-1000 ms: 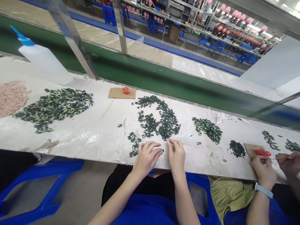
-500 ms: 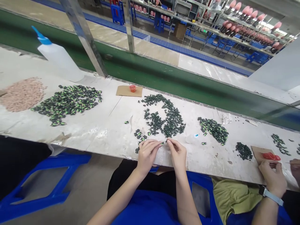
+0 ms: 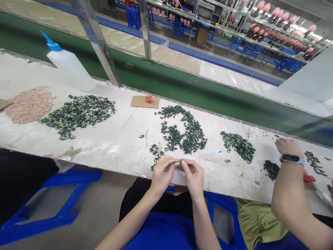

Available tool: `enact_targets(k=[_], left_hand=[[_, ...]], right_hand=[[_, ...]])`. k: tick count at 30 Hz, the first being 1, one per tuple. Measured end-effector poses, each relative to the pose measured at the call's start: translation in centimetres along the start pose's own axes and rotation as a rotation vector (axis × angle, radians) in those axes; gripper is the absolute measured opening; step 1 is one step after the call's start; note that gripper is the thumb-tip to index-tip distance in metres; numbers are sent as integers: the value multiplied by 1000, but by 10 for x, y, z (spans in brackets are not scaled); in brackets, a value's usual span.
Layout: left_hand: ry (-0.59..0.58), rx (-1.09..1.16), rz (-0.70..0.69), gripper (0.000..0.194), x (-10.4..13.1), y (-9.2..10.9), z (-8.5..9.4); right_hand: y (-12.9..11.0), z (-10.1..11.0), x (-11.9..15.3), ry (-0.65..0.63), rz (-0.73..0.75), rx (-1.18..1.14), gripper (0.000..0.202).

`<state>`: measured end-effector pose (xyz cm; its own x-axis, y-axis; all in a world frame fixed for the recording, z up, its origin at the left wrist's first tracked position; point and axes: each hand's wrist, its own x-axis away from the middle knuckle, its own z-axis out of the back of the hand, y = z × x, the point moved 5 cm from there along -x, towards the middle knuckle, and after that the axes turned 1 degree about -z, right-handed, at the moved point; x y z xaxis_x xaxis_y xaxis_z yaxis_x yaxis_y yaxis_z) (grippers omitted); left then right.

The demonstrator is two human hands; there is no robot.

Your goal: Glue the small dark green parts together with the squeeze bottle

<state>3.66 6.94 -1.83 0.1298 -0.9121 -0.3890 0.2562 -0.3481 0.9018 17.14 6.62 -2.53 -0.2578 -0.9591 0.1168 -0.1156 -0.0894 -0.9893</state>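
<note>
Close to the table's front edge, my left hand point(image 3: 163, 172) pinches a small dark green and bright green piece point(image 3: 179, 162). Fingertips of my right hand point(image 3: 192, 172) press against the same piece from the other side; whether they hold a second part is hidden. Just beyond my hands lies a loose pile of small dark green pieces point(image 3: 194, 139). A few dark pieces with bright green marks point(image 3: 155, 150) lie beside my left hand. To the right of the dark green pile is a small clear bottle with a blue tip point(image 3: 214, 155).
Left stand a white squeeze bottle point(image 3: 70, 67), a pile of black-and-green pieces point(image 3: 80, 114) and a pinkish pile point(image 3: 30, 106). A red cup point(image 3: 148, 99) sits on cardboard point(image 3: 137, 101). On the right, a co-worker's arm point(image 3: 288, 194) reaches over the table past another pile point(image 3: 238, 146).
My right hand has moved left, bringing its fingertips against the piece in my left hand. The co-worker's hand has shifted from the red cup up toward the table's back edge.
</note>
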Motion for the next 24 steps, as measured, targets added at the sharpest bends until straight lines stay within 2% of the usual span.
enact_targets(k=[4,9,14,17,20,24], left_hand=[[55,17,-19,12,1,13,0],[75,-17,-130,13,-3,37,-1],[14,-66,-206,14,-8,53,-3],[-48,-106,-196,14,-10,54,-6],[-91,-153,-189,15,-10,53,-8],[-103,-165,-232,16,-9,58,-8]], right_hand=[[-7,-3,8,65,116,-7,19],[-18,1,13,127,211,-53,16],[-31,12,15,89,226,6,17],[-40,17,18,45,295,87,10],[-44,19,21,5,332,167,14],[-46,21,22,-20,351,131,16]])
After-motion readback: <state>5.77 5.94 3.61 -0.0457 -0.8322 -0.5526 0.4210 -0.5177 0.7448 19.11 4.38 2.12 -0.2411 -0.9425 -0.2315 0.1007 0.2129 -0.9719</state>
